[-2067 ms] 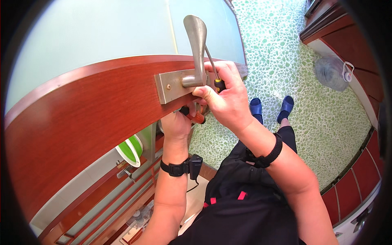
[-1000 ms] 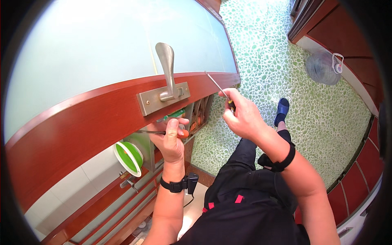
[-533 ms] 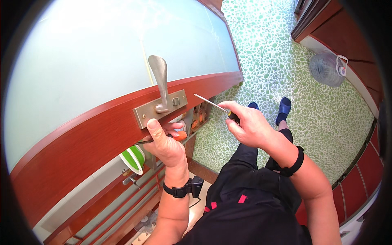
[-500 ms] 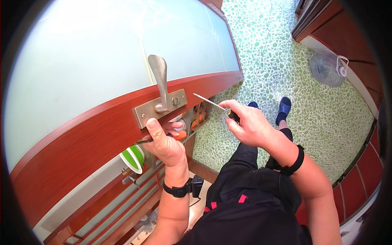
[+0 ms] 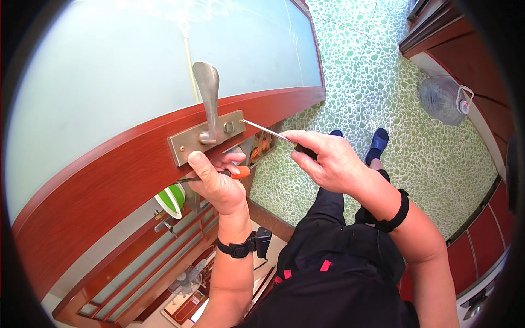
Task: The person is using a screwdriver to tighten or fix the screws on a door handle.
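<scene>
A brushed-metal door handle plate (image 5: 188,142) with a lever (image 5: 207,90) and a small turn knob (image 5: 228,127) is on the edge stile of a reddish-brown door (image 5: 93,191). In my right hand (image 5: 333,159), closed round its dark handle, is a screwdriver (image 5: 268,130). Its tip meets the plate's right end, at the screw there. My left hand (image 5: 219,188) is below the plate, thumb up by its lower edge. Its fingers are closed on a second screwdriver (image 5: 240,172) with an orange-and-black handle; part of that shaft is hidden.
Pale frosted glass (image 5: 120,71) fills the door panel. Beyond stand a clear water jug (image 5: 442,101) by the wall and red cabinets at right. A green-and-white item (image 5: 172,199) hangs behind the door; a fan (image 5: 186,281) is lower down. Pebble-patterned floor (image 5: 350,82) lies underfoot.
My right hand has moved left, bringing the screwdriver tip from beside the plate onto its right end. My left hand stays at the plate's lower edge with its orange-handled screwdriver.
</scene>
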`<control>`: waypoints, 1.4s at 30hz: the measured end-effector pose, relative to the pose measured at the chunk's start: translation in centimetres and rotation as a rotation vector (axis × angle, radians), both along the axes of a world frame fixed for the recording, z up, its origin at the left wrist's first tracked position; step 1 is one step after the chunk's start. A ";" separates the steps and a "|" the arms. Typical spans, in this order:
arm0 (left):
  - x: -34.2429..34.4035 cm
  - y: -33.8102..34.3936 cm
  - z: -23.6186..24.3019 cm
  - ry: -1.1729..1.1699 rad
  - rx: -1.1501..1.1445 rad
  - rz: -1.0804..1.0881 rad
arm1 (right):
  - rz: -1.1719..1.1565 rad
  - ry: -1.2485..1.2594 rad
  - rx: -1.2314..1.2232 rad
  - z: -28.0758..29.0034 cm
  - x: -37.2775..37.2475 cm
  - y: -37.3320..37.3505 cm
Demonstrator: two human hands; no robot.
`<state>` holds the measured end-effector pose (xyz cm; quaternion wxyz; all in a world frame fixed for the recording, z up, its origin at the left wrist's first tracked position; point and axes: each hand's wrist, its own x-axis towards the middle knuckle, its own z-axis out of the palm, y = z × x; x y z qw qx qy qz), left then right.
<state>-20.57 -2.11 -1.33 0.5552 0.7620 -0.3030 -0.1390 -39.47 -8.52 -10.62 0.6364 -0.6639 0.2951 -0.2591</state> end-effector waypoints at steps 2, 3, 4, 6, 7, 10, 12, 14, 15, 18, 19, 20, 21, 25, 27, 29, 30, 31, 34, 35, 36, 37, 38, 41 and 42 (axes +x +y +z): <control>0.1 0.2 -0.1 0.005 0.002 0.009 | 0.009 0.000 -0.006 -0.1 0.2 -0.2; 0.4 0.4 -0.1 -0.001 0.019 -0.011 | 0.015 -0.003 -0.015 -0.2 0.3 -0.2; 0.6 0.6 -0.1 -0.006 0.035 -0.031 | 0.020 -0.002 -0.013 0.0 0.3 -0.3; 0.8 0.6 -0.2 -0.019 0.036 -0.032 | 0.049 -0.009 0.052 0.5 0.1 -0.8; 0.9 0.6 -0.3 -0.033 0.036 -0.039 | 0.054 -0.008 0.052 0.6 0.1 -0.9; 0.6 0.2 -0.3 -0.075 0.042 -0.022 | 0.065 0.012 0.069 0.9 -0.1 -1.1; 0.5 0.2 -0.3 -0.078 0.040 -0.014 | 0.077 0.016 0.070 1.0 -0.2 -1.3; 0.4 0.2 -0.3 -0.083 0.039 -0.007 | 0.097 0.033 0.086 1.2 -0.5 -1.6; 0.3 0.1 -0.3 -0.081 0.042 -0.008 | 0.112 0.050 0.102 1.2 -0.6 -1.7; 0.3 0.4 -0.4 -0.073 0.048 -0.008 | 0.104 0.045 0.086 1.2 -0.8 -1.7; 0.4 0.5 -0.4 -0.066 0.051 -0.009 | 0.106 0.047 0.084 1.2 -0.9 -1.7; 0.2 0.4 -0.4 -0.064 0.049 -0.007 | 0.095 0.039 0.070 1.3 -0.9 -1.8; 0.0 0.1 -0.5 -0.069 0.029 -0.005 | 0.084 0.027 0.057 1.3 -0.9 -1.9; -0.3 -0.1 -0.7 -0.080 -0.002 -0.021 | 0.140 0.095 0.040 2.3 -1.4 -3.0; -0.4 -0.1 -1.0 -0.070 -0.017 -0.006 | 0.214 0.211 0.044 3.3 -1.6 -3.9; -0.3 0.1 -1.4 -0.058 -0.036 0.012 | 0.244 0.201 0.077 4.2 -1.6 -5.0; -0.2 0.2 -1.5 -0.053 -0.019 0.008 | 0.270 0.188 0.116 4.5 -1.6 -5.5; -0.1 0.3 -1.6 -0.048 -0.002 0.005 | 0.276 0.193 0.105 4.6 -1.6 -6.0; -0.3 0.1 -1.8 -0.066 -0.026 0.006 | 0.349 0.211 0.238 4.5 -1.7 -6.9; -0.3 -0.2 -1.9 -0.063 -0.033 0.014 | 0.356 0.217 0.230 4.9 -1.8 -7.1; -0.3 -0.3 -2.0 -0.087 -0.049 0.012 | 0.363 0.242 0.279 5.2 -1.7 -7.1; -0.3 -0.3 -2.1 -0.112 -0.064 0.009 | 0.370 0.268 0.328 5.4 -1.6 -7.0; 0.0 -0.1 -2.2 -0.115 -0.077 0.008 | 0.382 0.271 0.327 5.3 -1.6 -6.7; 0.3 0.5 -2.1 0.014 -0.088 -0.008 | 0.379 0.273 0.276 4.5 -1.8 -6.1; 0.2 0.6 -2.2 0.017 -0.090 0.000 | 0.351 0.239 0.287 4.2 -1.7 -5.6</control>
